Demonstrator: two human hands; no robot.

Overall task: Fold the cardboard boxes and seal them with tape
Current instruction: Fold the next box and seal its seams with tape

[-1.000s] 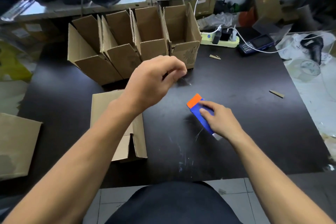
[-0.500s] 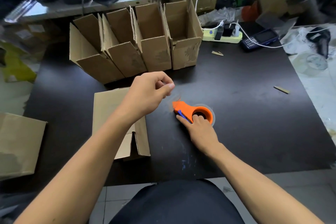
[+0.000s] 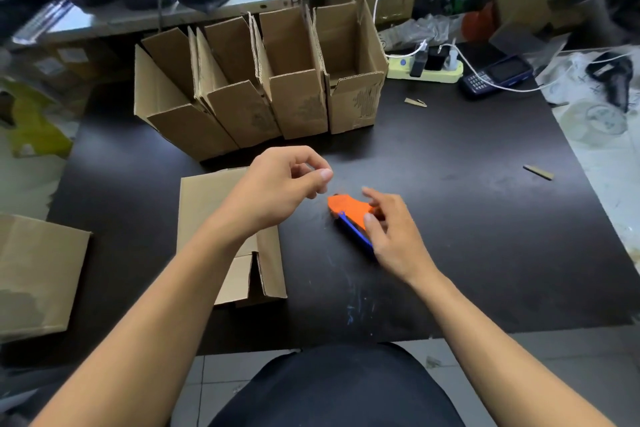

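An orange and blue tape dispenser point(image 3: 348, 210) lies on the black table point(image 3: 467, 236) near the middle. My right hand point(image 3: 391, 232) holds it, thumb on the blue side and fingers over the orange top. My left hand point(image 3: 280, 187) hovers just left of the dispenser with fingers curled and thumb close to the forefinger; nothing shows between them. A flattened cardboard box point(image 3: 204, 204) lies under my left forearm. Several open boxes point(image 3: 298, 97) stand upright in a row at the back.
Another flat cardboard piece point(image 3: 34, 270) lies off the table's left edge. A power strip point(image 3: 426, 69) with cables and a dark handheld device point(image 3: 495, 76) sit at the back right. Small cardboard scraps point(image 3: 538, 173) lie on the right side.
My right hand has turned the dispenser from standing on edge to lying flat and shifted its grip. My left hand dropped lower and nearer to the dispenser.
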